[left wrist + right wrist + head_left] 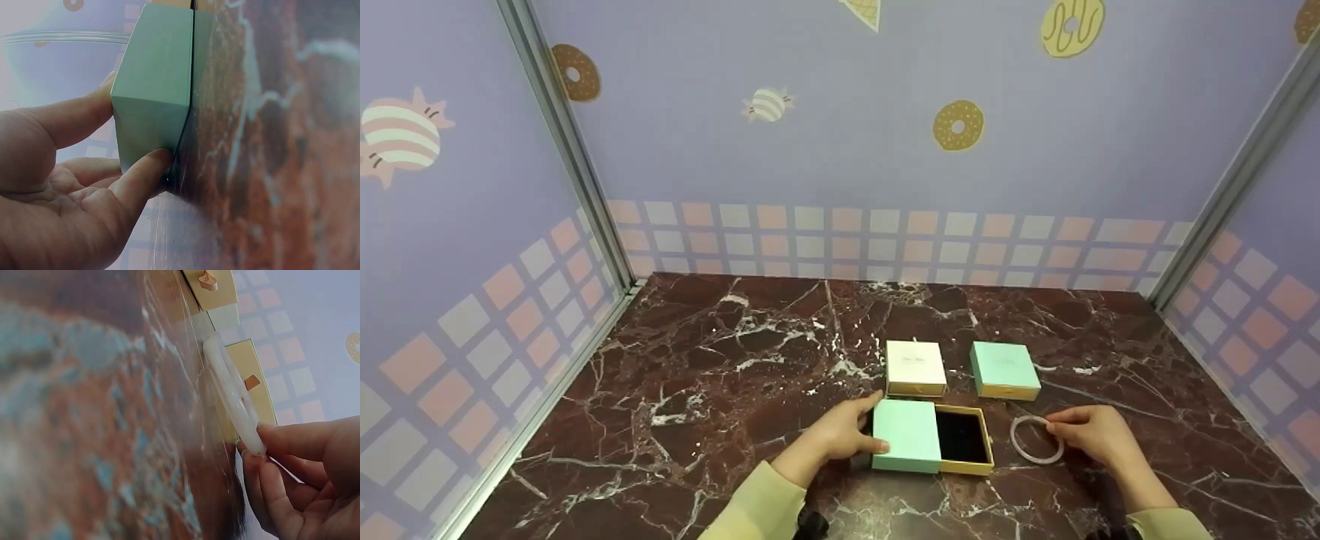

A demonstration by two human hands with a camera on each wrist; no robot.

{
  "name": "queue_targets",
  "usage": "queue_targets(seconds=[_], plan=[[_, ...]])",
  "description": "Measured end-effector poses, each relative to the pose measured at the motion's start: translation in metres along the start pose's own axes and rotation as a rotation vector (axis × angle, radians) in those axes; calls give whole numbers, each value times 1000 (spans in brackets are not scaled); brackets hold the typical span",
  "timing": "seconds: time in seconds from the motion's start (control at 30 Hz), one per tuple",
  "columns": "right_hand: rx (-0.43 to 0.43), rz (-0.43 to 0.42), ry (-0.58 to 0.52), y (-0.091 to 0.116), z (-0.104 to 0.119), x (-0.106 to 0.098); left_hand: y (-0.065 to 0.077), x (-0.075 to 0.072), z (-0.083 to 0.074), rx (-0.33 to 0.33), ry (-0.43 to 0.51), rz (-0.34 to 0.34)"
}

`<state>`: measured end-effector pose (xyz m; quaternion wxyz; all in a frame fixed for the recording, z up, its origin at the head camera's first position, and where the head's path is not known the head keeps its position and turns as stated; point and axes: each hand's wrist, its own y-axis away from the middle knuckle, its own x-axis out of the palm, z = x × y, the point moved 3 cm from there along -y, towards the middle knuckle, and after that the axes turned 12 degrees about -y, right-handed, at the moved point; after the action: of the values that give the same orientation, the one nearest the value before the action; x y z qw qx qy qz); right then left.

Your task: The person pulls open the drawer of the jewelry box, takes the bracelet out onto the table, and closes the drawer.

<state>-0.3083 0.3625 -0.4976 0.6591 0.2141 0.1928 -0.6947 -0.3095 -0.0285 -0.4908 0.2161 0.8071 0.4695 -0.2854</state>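
My left hand (840,431) grips the left end of a mint-green drawer box (906,435), thumb on one side and fingers at the other. In the left wrist view the thumb presses the top edge of the green sleeve (152,56) while a fingertip lies at its end near the table. The yellow drawer (969,469) sticks out to the right, showing a black lining with nothing on it. To its right, my right hand (1099,431) pinches a whitish bangle (1039,460) between thumb and fingers. In the right wrist view the bangle (233,394) is tilted, its far end close to the tabletop.
Behind the opened box stand a closed cream box (915,367) and, to its right, a closed mint-green box (1006,370) with a yellow drawer front. Part of another whitish ring (1045,368) shows beside the green one. Patterned walls enclose the dark marbled table (735,420).
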Motion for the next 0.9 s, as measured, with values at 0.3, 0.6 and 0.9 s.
queue_targets(seconds=[0.3, 0.6, 0.9], plan=[[31, -2, 3, 0, -1, 1, 1, -1, -1, -10, 10, 11], [35, -2, 52, -1, -3, 1, 0, 0, -2, -8, 33, 9], [18, -20, 79, -2, -3, 1, 0, 0, 0, -11, 26, 7]])
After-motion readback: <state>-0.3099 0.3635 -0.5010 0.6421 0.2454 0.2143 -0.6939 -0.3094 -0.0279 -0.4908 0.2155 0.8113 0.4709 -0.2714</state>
